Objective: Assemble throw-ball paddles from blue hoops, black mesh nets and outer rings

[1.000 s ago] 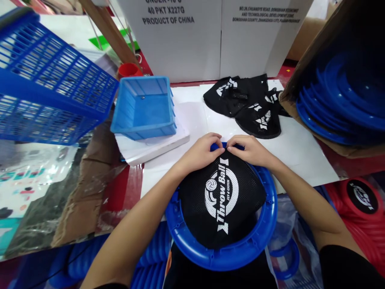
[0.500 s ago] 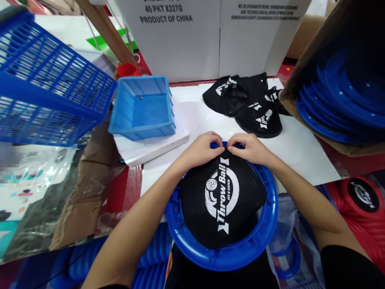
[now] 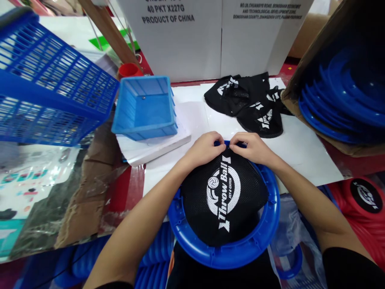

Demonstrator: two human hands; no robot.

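Observation:
A blue plastic ring (image 3: 264, 237) lies in front of me, half over the near edge of the white table top (image 3: 303, 156). A black mesh net (image 3: 224, 200) printed "Throw Ball" in white covers most of the ring. My left hand (image 3: 204, 149) and my right hand (image 3: 253, 147) pinch the net's far edge side by side, right at the ring's far rim. The fingertips of both hands nearly touch each other.
A pile of black nets (image 3: 249, 102) lies beyond my hands. A small blue bin (image 3: 146, 108) sits on white sheets at left, a big blue basket (image 3: 45, 88) further left. A cardboard box holds stacked blue rings (image 3: 339, 100) at right. White cartons (image 3: 216, 36) stand behind. Red discs (image 3: 361, 204) lie low right.
Both hands stay pinched on the net's far edge and have shifted slightly away from me along with the ring; otherwise nothing moved.

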